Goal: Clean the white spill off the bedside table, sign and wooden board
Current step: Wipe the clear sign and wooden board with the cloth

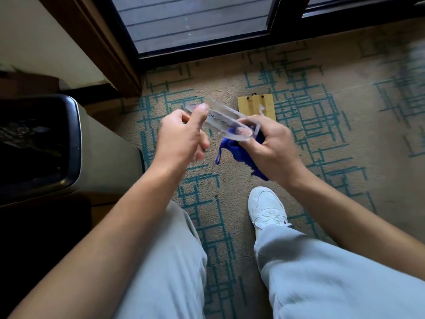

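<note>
My left hand point(184, 134) grips one end of a clear acrylic sign point(220, 120) with dark lettering, thumb on top. Pressed against the sign's other end is a blue cloth point(241, 150), which my right hand point(273, 143) holds bunched up. Part of the cloth hangs below my right palm. On the carpet just beyond my hands lies a small wooden board point(256, 105) with a white smear on it. The hands partly hide the board's near edge. The bedside table cannot be identified for sure.
A black-lined bin point(69, 143) with a beige body stands at left. Beyond the patterned carpet point(322, 125) is a dark-framed glass door point(197, 21). My legs and one white shoe point(266, 208) fill the lower part of the view.
</note>
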The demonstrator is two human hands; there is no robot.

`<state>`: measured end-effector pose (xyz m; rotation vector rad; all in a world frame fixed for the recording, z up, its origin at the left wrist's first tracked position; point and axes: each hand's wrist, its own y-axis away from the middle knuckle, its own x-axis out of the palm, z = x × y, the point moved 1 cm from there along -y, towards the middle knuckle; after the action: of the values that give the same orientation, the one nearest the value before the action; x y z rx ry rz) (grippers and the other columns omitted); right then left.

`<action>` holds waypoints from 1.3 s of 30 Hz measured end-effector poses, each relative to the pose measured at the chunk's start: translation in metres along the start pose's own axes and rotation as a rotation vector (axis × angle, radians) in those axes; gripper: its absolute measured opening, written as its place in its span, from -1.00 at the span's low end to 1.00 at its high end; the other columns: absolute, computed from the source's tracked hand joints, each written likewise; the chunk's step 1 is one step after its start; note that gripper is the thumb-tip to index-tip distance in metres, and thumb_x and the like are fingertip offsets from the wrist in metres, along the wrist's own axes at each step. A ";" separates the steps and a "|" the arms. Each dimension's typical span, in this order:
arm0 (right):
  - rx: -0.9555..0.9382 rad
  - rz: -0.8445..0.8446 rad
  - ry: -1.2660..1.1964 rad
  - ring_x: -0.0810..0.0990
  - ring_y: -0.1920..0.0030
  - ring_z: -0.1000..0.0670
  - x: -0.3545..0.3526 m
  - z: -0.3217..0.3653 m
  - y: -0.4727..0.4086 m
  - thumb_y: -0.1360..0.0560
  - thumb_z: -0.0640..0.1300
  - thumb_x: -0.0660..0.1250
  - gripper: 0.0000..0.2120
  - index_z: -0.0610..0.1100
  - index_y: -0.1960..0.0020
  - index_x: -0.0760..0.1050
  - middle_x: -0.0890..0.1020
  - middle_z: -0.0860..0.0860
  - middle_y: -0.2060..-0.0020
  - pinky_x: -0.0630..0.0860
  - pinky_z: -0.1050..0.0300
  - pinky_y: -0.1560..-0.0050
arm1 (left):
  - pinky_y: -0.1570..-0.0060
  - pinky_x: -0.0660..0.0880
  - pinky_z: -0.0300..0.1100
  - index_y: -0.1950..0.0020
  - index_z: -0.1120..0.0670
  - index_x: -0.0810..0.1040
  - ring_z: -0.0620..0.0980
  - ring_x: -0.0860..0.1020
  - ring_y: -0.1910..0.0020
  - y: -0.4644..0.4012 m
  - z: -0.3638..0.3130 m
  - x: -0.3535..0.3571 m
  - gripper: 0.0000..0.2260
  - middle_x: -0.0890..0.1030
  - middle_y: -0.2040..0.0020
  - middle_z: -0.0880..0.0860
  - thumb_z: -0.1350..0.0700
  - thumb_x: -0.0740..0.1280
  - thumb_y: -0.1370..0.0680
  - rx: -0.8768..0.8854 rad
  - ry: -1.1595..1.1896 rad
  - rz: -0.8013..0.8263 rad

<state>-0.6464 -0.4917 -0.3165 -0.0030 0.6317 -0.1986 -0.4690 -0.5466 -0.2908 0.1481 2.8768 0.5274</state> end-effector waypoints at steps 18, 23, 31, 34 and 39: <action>0.177 0.017 -0.327 0.57 0.18 0.06 -0.059 -0.012 -0.015 -0.42 -0.12 0.35 -0.69 -0.06 -0.16 0.54 0.59 -0.01 0.18 0.50 0.15 0.14 | 0.37 0.45 -0.04 0.18 0.14 0.47 0.04 0.34 0.33 0.005 0.004 -0.003 -0.74 0.35 0.25 -0.07 -0.01 0.30 -0.61 0.888 -0.828 0.219; -0.071 -0.128 0.013 0.63 0.13 0.01 -0.043 0.008 -0.012 -0.46 -0.09 0.41 -0.79 -0.14 -0.05 0.55 0.66 0.02 0.13 0.57 0.10 0.05 | 0.37 0.36 -0.11 0.21 0.08 0.37 0.05 0.32 0.35 0.011 -0.003 0.009 -0.78 0.35 0.28 -0.07 0.03 0.30 -0.56 0.920 -0.777 0.195; -0.256 -0.226 0.306 0.61 0.12 -0.16 -0.006 0.015 0.000 -0.48 -0.03 0.41 -0.73 -0.19 -0.06 0.58 0.62 -0.12 0.07 0.55 -0.04 0.13 | 0.35 0.19 -0.14 0.29 0.01 0.31 0.03 0.32 0.41 0.012 -0.004 0.027 -0.74 0.29 0.44 -0.16 0.03 0.33 -0.54 0.666 -0.597 0.001; -0.314 -0.111 0.358 0.62 0.16 -0.14 0.000 0.020 0.010 -0.47 -0.04 0.43 -0.77 -0.16 -0.05 0.60 0.61 -0.09 0.08 0.56 -0.01 0.20 | 0.39 0.24 -0.10 0.31 0.11 0.40 0.01 0.33 0.43 0.004 -0.003 0.023 -0.74 0.34 0.45 -0.12 0.05 0.32 -0.53 0.611 -0.529 -0.043; -0.299 0.164 0.234 0.59 0.24 -0.08 -0.017 0.014 0.007 -0.36 -0.04 0.42 -0.80 -0.09 0.05 0.63 0.63 -0.01 0.21 0.56 -0.01 0.21 | 0.44 0.20 -0.20 0.35 0.04 0.33 -0.10 0.28 0.46 0.002 0.001 0.020 -0.70 0.33 0.46 -0.10 0.04 0.32 -0.54 0.570 -0.558 0.024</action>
<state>-0.6504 -0.4825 -0.2962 -0.2174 0.8865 0.0571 -0.4881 -0.5416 -0.2945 0.3523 2.3871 -0.3074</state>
